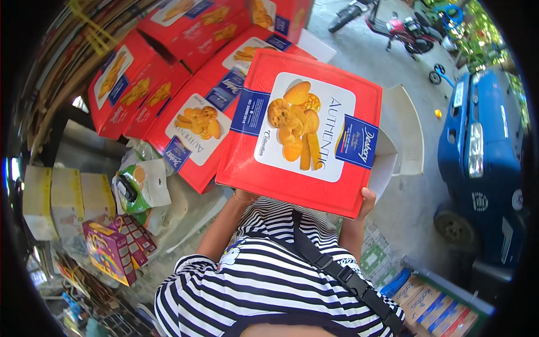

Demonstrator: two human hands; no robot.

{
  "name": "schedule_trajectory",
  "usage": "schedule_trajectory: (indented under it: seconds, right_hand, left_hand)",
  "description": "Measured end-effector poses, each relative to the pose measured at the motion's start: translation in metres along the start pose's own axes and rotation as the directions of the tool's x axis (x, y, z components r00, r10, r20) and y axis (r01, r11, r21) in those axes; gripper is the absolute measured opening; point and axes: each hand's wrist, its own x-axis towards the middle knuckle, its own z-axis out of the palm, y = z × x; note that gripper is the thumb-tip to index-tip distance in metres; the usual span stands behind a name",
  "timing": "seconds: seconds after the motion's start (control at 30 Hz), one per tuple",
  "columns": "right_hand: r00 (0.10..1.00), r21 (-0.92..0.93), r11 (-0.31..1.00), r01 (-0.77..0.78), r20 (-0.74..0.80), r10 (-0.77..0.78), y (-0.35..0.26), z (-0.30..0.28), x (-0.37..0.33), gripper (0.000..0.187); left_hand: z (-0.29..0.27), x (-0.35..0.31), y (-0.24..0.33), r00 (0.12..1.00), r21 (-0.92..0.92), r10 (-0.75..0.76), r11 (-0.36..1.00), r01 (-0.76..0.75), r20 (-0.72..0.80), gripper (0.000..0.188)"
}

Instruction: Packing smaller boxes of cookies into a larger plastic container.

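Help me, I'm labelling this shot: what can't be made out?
All in the head view:
1. Left hand: fingers hidden by the red box.
2. Right hand: most fingers hidden behind that box.
3. Inside of the red box: hidden by its printed face.
4. Blue vehicle: right part cut off by the fisheye rim.
5. Orange thing near the vehicle: too small to identify.
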Motion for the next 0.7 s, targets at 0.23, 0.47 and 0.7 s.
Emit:
schedule_trajectory:
  seconds: [0.23, 0.47, 0.7]
  right_hand:
    - [0.956, -0.078, 0.996, -0.052, 0.286, 0.073, 0.012, 0.042, 0.048, 0.071]
    - [0.865, -0.28, 0.931, -0.235, 0.376, 0.332, 0.067, 0.078, 0.097, 0.076]
    - [0.863, -0.484, 0.799, -0.356, 0.158, 0.48, 0.127, 0.089, 0.099, 0.041]
  left_hand:
    - [-0.012, -0.017, 0.027, 0.926, 0.978, 0.316, -0.107, -0.181, 0.206, 0.049]
    - [0.003, -0.039, 0.067, 0.852, 0.978, 0.507, -0.206, -0.031, 0.134, 0.05]
    - [0.0, -0.074, 0.072, 0.971, -0.178, 0.231, 0.96, -0.216, 0.069, 0.074]
